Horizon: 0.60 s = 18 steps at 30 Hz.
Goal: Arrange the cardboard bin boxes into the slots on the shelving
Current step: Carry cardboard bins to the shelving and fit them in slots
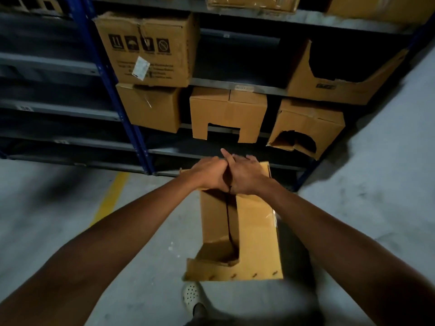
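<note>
Grey metal shelving with blue posts fills the upper view, standing on a pale concrete floor marked by a yellow line. On one shelf sits a large printed box, with a torn box well apart to its right and an open slot between them. Just below runs a row of three: a plain box, a notched box and a box with a ragged hole. The bin box is off the shelving, tilted over the floor right in front of the lowest shelves, its cut-out end nearest the person. The left hand and right hand touch side by side at its far end, fingers curled over that edge and gripping it; one finger sticks up. A perforated shoe shows beneath.
</note>
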Tool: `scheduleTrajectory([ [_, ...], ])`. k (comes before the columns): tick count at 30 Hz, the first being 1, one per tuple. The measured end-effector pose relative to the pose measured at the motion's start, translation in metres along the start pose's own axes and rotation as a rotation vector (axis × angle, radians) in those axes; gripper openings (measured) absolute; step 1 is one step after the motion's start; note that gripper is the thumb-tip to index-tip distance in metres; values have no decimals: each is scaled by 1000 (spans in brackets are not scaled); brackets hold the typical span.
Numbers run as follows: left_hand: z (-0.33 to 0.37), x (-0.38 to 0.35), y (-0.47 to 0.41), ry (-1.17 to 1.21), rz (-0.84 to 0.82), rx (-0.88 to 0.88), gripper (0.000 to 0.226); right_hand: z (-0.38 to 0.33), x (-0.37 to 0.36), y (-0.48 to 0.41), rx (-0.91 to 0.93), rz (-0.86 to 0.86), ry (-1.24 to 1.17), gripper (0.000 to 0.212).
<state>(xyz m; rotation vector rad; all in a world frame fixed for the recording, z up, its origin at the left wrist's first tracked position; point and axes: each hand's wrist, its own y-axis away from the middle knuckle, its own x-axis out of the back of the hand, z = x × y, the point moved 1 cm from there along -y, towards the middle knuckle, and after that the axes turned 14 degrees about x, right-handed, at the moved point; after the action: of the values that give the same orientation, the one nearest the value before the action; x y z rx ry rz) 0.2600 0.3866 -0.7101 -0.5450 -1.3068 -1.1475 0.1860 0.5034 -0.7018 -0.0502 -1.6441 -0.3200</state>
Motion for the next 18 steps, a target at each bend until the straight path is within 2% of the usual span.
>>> scheduleTrajectory([
  [5,1,1,-8,-64,-43,-45,32,2,-5,-7,-123,44,-45,122],
  [7,3,-6,-12,-90,-3,-75,42,6,-13,-8,-180,66,-74,118],
  [8,5,-8,-13,-107,34,-81,53,8,-17,-8,-198,64,-84,110],
  [11,5,-6,-11,-162,171,-28,94,13,-18,2,-321,26,-82,54],
  [12,4,-4,-6,-145,199,2,101,14,-20,6,-384,29,-96,45],
  [15,-9,-12,9,-45,264,127,89,20,-30,18,-568,101,-198,51],
  [18,-26,-34,29,-47,348,303,74,30,-41,33,-746,196,-401,60],
])
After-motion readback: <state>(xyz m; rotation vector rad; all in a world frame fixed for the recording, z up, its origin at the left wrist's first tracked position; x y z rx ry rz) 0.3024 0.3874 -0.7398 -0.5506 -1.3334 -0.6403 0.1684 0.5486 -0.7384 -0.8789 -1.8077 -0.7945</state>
